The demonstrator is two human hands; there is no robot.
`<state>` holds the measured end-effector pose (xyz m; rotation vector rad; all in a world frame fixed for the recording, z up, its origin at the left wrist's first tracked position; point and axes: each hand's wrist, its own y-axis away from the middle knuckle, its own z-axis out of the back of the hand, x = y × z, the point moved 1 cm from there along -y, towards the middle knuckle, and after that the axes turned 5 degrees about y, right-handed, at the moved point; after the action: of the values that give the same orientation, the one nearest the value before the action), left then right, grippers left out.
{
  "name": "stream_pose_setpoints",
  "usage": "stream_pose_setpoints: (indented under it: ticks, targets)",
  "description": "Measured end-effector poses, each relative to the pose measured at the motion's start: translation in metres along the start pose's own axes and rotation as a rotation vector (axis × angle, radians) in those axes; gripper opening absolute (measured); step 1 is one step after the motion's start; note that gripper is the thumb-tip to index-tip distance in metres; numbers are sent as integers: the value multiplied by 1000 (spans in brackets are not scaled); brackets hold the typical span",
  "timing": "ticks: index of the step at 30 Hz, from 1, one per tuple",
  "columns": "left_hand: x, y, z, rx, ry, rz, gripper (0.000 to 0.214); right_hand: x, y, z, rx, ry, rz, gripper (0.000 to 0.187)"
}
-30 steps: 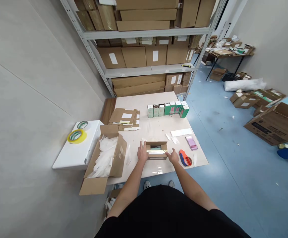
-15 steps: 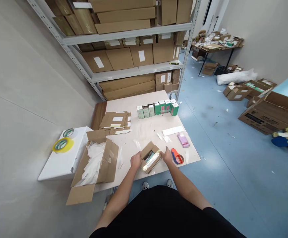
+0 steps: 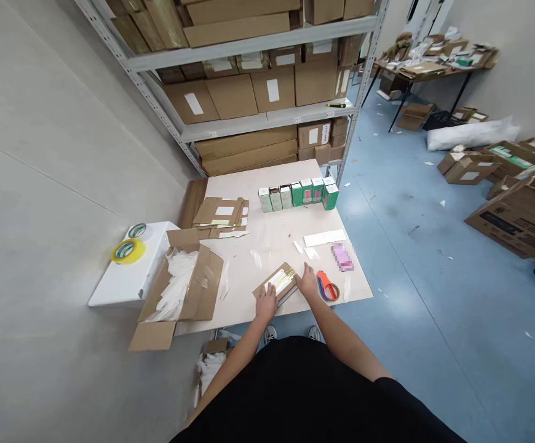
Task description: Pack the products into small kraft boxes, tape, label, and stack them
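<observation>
A small cardboard box (image 3: 282,278) with a white label and shiny tape on its top lies at the table's front edge. Its top flap is folded down, with a gap along the near side. My left hand (image 3: 266,303) rests on the near left part of that flap, fingers stretched out. At the box's right end, my right hand (image 3: 307,283) grips the edge between thumb and fingers. Just right of that hand lies an orange-and-blue tape dispenser (image 3: 327,286). A pixelated pink item (image 3: 342,257) and a white strip (image 3: 324,238) are farther back.
Several green and white boxes (image 3: 297,194) stand in a row at the back. Flattened cardboard (image 3: 221,212) lies back left. An open carton (image 3: 210,280) with white packing stands left, beside yellow tape (image 3: 128,251). A loaded metal shelf (image 3: 249,126) rises behind the table (image 3: 272,237).
The box's open top is now covered by its flap. My left hand has moved from the box's left side onto the flap; my right hand stays at the right end. The view has shifted slightly.
</observation>
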<state>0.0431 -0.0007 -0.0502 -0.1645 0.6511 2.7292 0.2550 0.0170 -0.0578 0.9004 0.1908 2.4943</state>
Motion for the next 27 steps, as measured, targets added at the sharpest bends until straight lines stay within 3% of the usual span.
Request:
stream_pose_setpoints:
  ticks: [3, 6, 10, 14, 17, 19, 23, 27]
  targets:
    - [9, -10, 4, 52, -19, -25, 74, -6, -3, 3, -35, -4, 130, 70]
    - [23, -28, 24, 104, -6, -101, 81, -21, -5, 10, -64, -24, 167, 68]
    - [38, -53, 49, 107, 22, -143, 86, -57, -10, 22, -121, -52, 98, 64]
    - [43, -63, 54, 154, 43, -116, 87, -102, -13, 27, -99, -70, -118, 41]
    - [42, -61, 49, 152, 74, -113, 91, -131, -13, 20, 61, -64, -270, 26]
    - [41, -59, 46, 141, 82, -105, 93, -143, -12, 12, 123, -56, -282, 22]
    - [39, -57, 45, 130, 103, -82, 93, -150, -7, -9, 72, -41, -209, 24]
    - [37, -59, 49, 131, 141, -84, 79, -149, -3, -27, 58, -37, -264, 37]
